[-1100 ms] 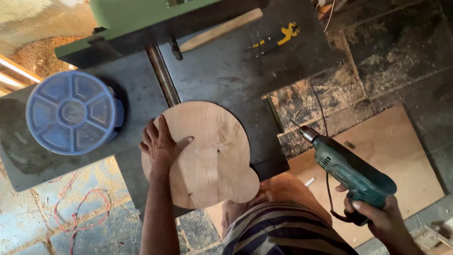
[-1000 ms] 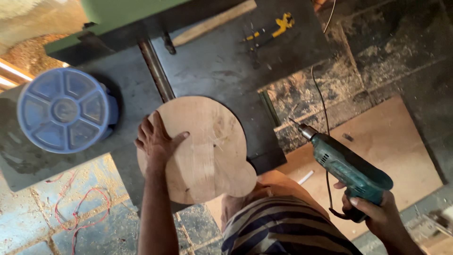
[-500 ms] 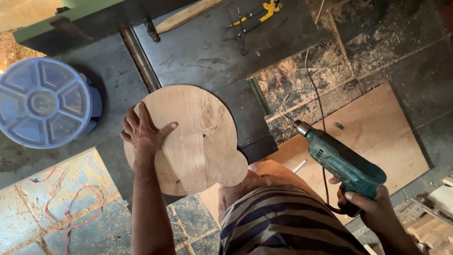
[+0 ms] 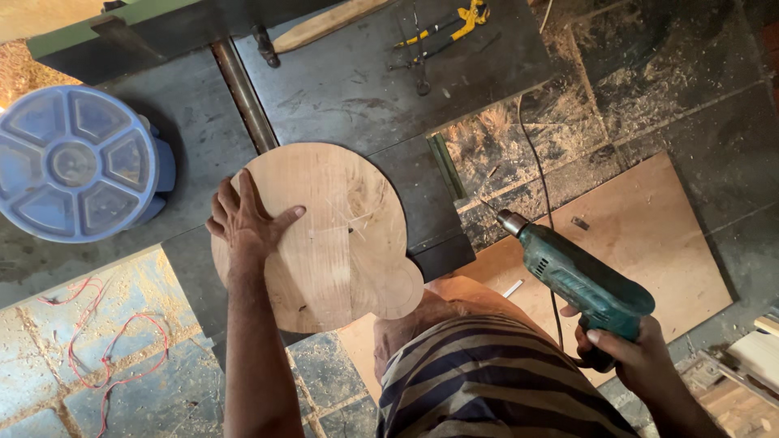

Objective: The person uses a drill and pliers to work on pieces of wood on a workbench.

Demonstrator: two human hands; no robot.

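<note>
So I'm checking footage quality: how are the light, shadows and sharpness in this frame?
Head view: even, soft daylight; left hand, round wooden board and drill in the right hand are sharp; the blue tub casts a dark shadow rightward; top-left corner is blown out; no obvious motion blur.

Bare worktop (image 4: 365, 89) lies open beyond the round board (image 4: 341, 235), up to the pliers (image 4: 442, 28) and wooden stick (image 4: 324, 24) at its far edge. The blue tub (image 4: 77, 162) blocks the left; the metal rail (image 4: 243, 97) crosses between them.
</note>
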